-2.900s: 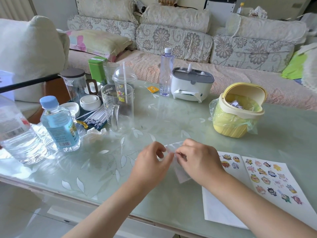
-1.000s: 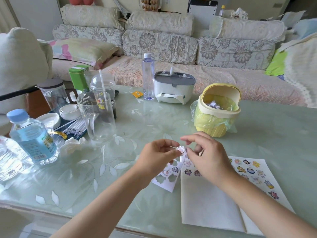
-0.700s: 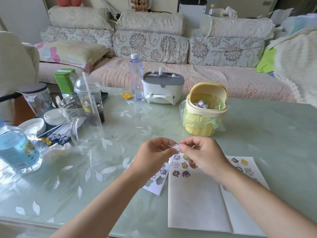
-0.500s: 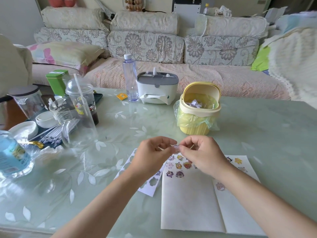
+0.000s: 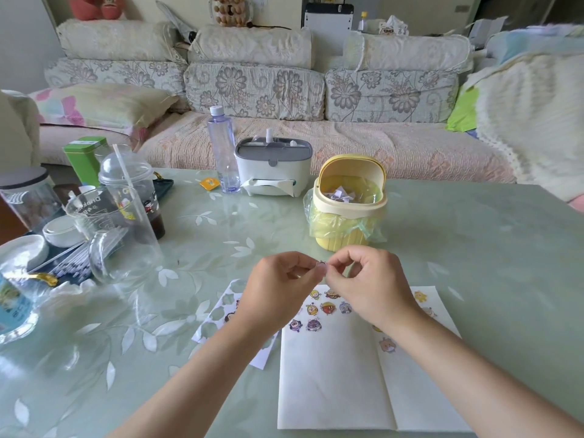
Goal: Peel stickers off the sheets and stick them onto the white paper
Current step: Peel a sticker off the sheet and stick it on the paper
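I see a yellow bin [image 5: 347, 203] mid-table, tissue box [image 5: 273, 169] and clear bottle [image 5: 222, 150] far, glass pitcher [image 5: 117, 235] left.

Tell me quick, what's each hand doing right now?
Left hand: fingers pinched shut on a small sticker, above the white paper.
Right hand: pinched on the same sticker from the other side.

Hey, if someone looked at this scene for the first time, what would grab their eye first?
Probably the two hands, left and right, pinching a tiny sticker between them at the centre, above the white paper with its cluster of cartoon stickers. Next, the yellow mini bin just behind them.
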Tool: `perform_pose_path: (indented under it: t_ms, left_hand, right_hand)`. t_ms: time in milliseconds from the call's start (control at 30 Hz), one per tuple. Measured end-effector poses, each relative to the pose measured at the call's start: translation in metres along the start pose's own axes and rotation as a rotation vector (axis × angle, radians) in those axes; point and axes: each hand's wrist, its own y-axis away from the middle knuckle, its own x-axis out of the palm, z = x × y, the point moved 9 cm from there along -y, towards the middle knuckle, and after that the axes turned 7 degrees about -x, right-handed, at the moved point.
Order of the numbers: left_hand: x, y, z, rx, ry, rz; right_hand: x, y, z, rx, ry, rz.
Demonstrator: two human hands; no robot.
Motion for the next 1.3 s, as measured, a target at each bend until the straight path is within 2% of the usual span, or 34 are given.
perform_pose_path:
  t_ms: [100,167,300,467,867,967,1100,1300]
  left_hand:
    - [0.001,0.003,-0.009,0.028,-0.006,-0.046]
    - [-0.001,0.003,-0.013,0.032,0.024,-0.066]
    - [-0.002,0.000,-0.020,0.029,0.089,-0.027]
    - [0.002,-0.001,-0.025,0.034,0.141,0.034]
    - [0.004,0.003,-0.023,-0.034,0.128,0.021]
    - [0.002,0.002,-0.020,-0.057,0.112,0.007]
    - [-0.002,0.000,-0.017,-0.088,0.120,0.018]
    - [0.000,0.001,-0.017,-0.096,0.108,0.074]
  right_hand:
    - [-0.008,0.002,0.011,-0.111,0.117,-0.089]
    - [-0.007,0.000,0.010,-0.091,-0.007,-0.075]
    - [-0.001,-0.005,-0.005,0.104,-0.393,0.022]
    - [0.003,-0.004,-0.011,0.181,-0.585,0.059]
    - [-0.004,-0.004,-0.004,-0.007,-0.250,0.023]
    - [0.000,-0.005,-0.005,0.044,-0.257,0.066]
    - [0.007,-0.005,-0.009,0.141,-0.421,0.162]
    - [0.002,-0.004,-0.005,0.082,-0.349,0.161]
